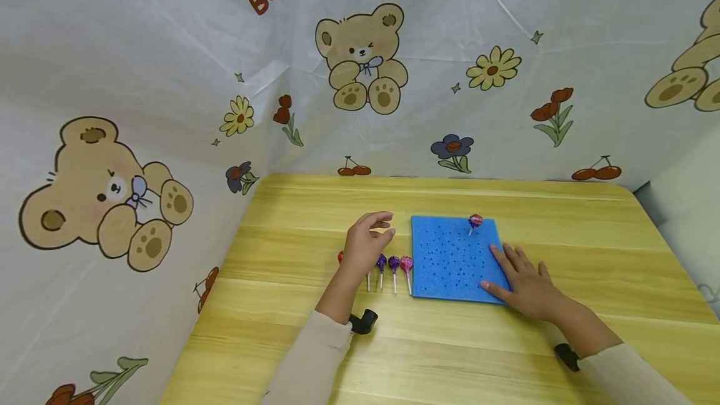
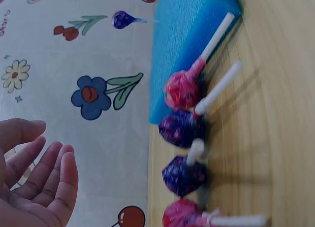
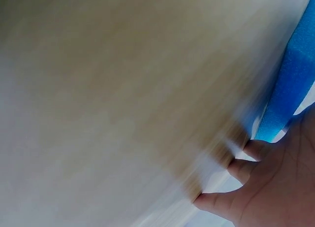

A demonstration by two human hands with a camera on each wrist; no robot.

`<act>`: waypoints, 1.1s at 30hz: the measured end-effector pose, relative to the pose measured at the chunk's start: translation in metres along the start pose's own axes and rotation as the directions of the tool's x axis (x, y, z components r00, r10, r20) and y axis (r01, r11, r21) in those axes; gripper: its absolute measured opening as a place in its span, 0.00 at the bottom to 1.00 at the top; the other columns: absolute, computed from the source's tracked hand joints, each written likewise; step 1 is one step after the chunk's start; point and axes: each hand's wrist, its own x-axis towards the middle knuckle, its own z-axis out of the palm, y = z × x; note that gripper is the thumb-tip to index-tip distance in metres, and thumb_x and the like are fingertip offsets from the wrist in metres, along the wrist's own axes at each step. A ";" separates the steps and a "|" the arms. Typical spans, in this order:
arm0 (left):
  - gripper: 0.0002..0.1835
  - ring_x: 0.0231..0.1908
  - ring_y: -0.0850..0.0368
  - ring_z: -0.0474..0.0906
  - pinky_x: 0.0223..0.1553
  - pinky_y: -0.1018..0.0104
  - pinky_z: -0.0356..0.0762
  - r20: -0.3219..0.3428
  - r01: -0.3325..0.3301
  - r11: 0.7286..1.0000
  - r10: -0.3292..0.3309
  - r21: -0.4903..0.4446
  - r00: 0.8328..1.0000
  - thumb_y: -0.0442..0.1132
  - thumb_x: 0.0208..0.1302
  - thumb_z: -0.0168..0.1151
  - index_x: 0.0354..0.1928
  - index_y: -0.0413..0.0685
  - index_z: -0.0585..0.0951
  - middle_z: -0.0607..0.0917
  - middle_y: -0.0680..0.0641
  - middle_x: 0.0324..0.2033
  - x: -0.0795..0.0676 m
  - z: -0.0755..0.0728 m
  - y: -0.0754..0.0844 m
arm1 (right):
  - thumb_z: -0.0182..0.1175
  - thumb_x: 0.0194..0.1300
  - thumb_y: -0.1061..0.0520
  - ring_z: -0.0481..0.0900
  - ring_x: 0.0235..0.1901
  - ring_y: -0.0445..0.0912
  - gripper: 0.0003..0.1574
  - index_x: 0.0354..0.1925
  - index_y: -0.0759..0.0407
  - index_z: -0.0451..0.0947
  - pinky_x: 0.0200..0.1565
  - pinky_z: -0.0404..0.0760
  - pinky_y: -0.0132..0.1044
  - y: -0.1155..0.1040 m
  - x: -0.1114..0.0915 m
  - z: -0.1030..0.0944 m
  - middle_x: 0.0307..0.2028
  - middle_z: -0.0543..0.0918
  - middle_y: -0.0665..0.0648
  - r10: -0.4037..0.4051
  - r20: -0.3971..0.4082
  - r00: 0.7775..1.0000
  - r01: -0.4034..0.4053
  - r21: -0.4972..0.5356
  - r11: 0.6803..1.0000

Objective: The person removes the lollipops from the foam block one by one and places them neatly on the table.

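A blue foam board (image 1: 452, 261) dotted with small holes lies on the table. One lollipop (image 1: 475, 221) stands upright in it near the far right corner. My right hand (image 1: 529, 286) is spread at the board's right edge, thumb and index finger on the foam, other fingertips on the table. Left of the board lies a row of wrapped lollipops (image 1: 394, 264), purple, pink and red, sticks toward me. My left hand (image 1: 367, 239) hovers over the row, fingers loosely bent and holding nothing; it hides part of the row. In the left wrist view its palm (image 2: 39, 187) is bare.
The wooden table (image 1: 461, 355) has a light grain. A white cloth (image 1: 427, 124) with bears and flowers hangs behind it and along the left side. Dark camera mounts (image 1: 364, 322) sit at both wrists.
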 end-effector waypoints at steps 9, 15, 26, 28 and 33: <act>0.17 0.50 0.58 0.83 0.45 0.67 0.84 0.027 -0.031 0.999 0.031 -0.029 0.999 0.39 0.67 0.68 0.57 0.57 0.84 0.84 0.55 0.54 0.005 0.027 0.006 | 0.54 0.71 0.30 0.45 0.75 0.76 0.58 0.81 0.56 0.41 0.62 0.41 0.85 -0.001 -0.001 -0.001 0.77 0.48 0.76 0.002 0.002 1.000 -0.002 0.002 1.000; 0.18 0.53 0.56 0.82 0.48 0.68 0.82 0.071 -0.052 0.998 0.054 -0.024 0.996 0.41 0.68 0.67 0.59 0.54 0.82 0.84 0.52 0.55 0.007 0.047 0.007 | 0.54 0.71 0.30 0.44 0.75 0.76 0.58 0.81 0.55 0.41 0.62 0.40 0.85 0.001 -0.002 0.000 0.77 0.47 0.75 0.000 0.000 1.000 0.000 0.001 1.000; 0.21 0.54 0.56 0.81 0.50 0.70 0.82 0.122 -0.049 0.999 0.049 0.001 0.991 0.44 0.70 0.66 0.62 0.53 0.81 0.83 0.51 0.55 0.012 0.079 0.015 | 0.53 0.71 0.29 0.45 0.75 0.76 0.58 0.81 0.56 0.43 0.62 0.40 0.85 0.001 -0.001 0.001 0.77 0.47 0.76 0.002 -0.005 1.000 -0.002 -0.010 1.000; 0.21 0.53 0.57 0.81 0.49 0.71 0.82 0.128 -0.047 0.999 0.046 -0.001 0.991 0.44 0.69 0.66 0.62 0.53 0.81 0.83 0.50 0.56 0.014 0.085 0.016 | 0.53 0.71 0.29 0.45 0.75 0.76 0.58 0.81 0.57 0.43 0.62 0.41 0.85 0.001 -0.001 0.001 0.77 0.47 0.75 0.001 -0.006 1.000 -0.001 -0.010 1.000; 0.20 0.52 0.61 0.81 0.47 0.72 0.82 0.140 -0.044 0.999 0.042 0.012 0.989 0.45 0.69 0.66 0.62 0.56 0.81 0.83 0.53 0.55 0.020 0.101 0.016 | 0.54 0.70 0.29 0.45 0.75 0.76 0.58 0.81 0.57 0.44 0.62 0.42 0.85 0.001 -0.002 0.000 0.77 0.48 0.75 0.000 -0.012 1.000 0.000 -0.009 1.000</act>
